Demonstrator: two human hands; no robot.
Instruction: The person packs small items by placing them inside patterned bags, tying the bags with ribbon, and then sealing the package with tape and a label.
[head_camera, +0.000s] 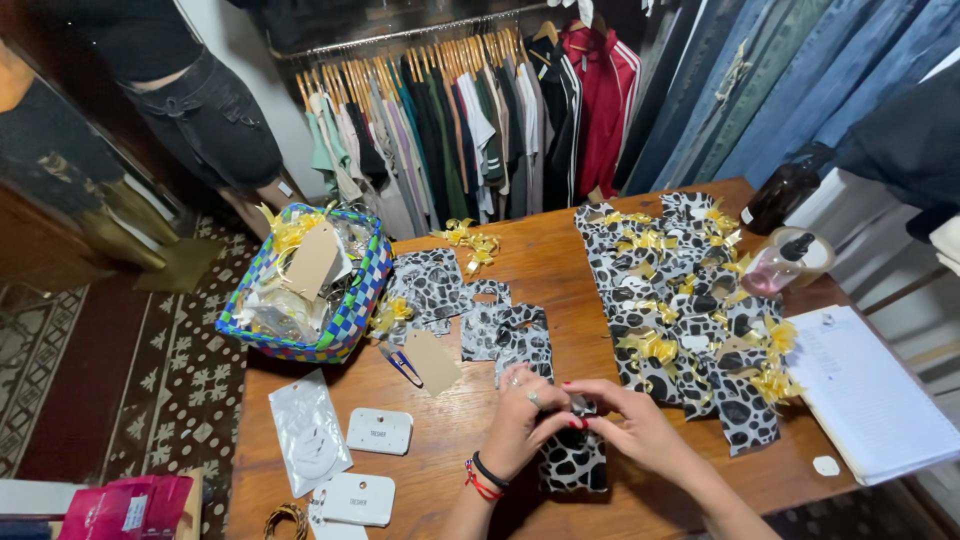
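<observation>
Hands at the top of a spotted bag

Bag (572, 462), black-and-white spotted, lies flat on the wooden table (540, 260) at the near edge, its long axis running away from the person, bottom toward the body. Both hands meet at its far, upper end. Left hand (520, 418) curled, fingers pinching the top edge of the bag; rings and red-and-black wristbands show. Right hand (635, 425) comes in from the right, fingers bent and closed on the same spot, red nails touching the left fingertips. Neither hand is clearly nearer; the pinch point sits between them. What exactly is between the fingertips is too small to tell.

Finished bags (690, 320) with gold bows lie in overlapping rows to the right, well apart from the hands. Plain bags (505, 330) without bows lie just beyond the hands. Loose bows (470, 240) further back. Woven basket (345, 300) at the left holds tags and packets. White cards (378, 431) and a clear pouch (308, 432) sit left of the left forearm. Notebook (870, 395) at far right.
</observation>
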